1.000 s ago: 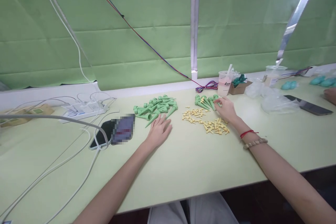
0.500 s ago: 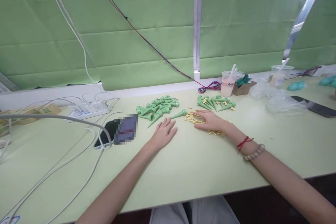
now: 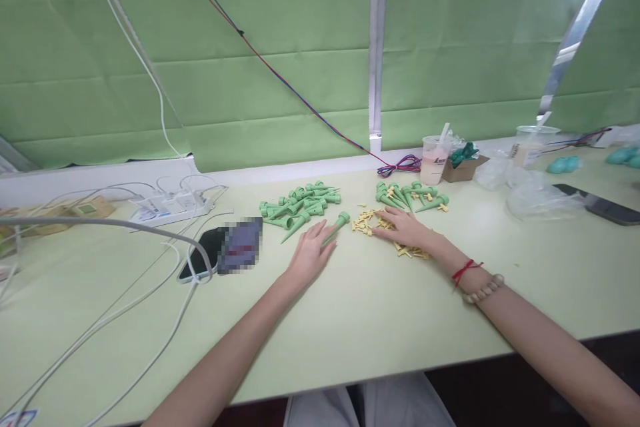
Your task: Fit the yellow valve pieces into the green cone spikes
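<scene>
On the far left a power strip [image 3: 170,203] trails white cables [image 3: 125,307] over the table [image 3: 350,320], with a phone [image 3: 200,255] nearer in. Right of that lies a pile of green cones [image 3: 300,203]. The left hand [image 3: 311,252] has closed on one loose cone [image 3: 336,225] that lay free beside it half a second ago; its fingers now clamp the narrow end and the wide end tilts up off the table. So one cone is picked and in hand. Next right, the right hand [image 3: 406,229] rests palm down on the yellow bits [image 3: 387,230], fingers spread, gripping nothing I can see; a second ago it was farther back at the second cone heap [image 3: 407,195]. Beyond sit a cup [image 3: 433,159] and a small box [image 3: 463,165]
</scene>
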A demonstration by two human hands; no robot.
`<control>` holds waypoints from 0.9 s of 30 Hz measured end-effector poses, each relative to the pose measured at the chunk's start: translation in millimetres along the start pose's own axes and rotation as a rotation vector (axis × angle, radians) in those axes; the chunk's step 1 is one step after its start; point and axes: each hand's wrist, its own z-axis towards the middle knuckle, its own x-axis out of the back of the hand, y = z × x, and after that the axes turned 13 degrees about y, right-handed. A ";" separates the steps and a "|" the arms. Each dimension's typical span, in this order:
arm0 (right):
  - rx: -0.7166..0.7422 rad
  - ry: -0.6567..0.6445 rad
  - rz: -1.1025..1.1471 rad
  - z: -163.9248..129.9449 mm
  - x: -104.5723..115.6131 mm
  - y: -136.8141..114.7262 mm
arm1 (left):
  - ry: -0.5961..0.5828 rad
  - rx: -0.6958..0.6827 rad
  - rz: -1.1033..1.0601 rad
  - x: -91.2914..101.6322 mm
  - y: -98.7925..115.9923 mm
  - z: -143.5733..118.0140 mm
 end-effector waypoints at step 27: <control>0.044 0.191 0.165 5.1 -4.7 -4.2 | 0.046 0.815 -1.060 -2.4 34.0 -2.2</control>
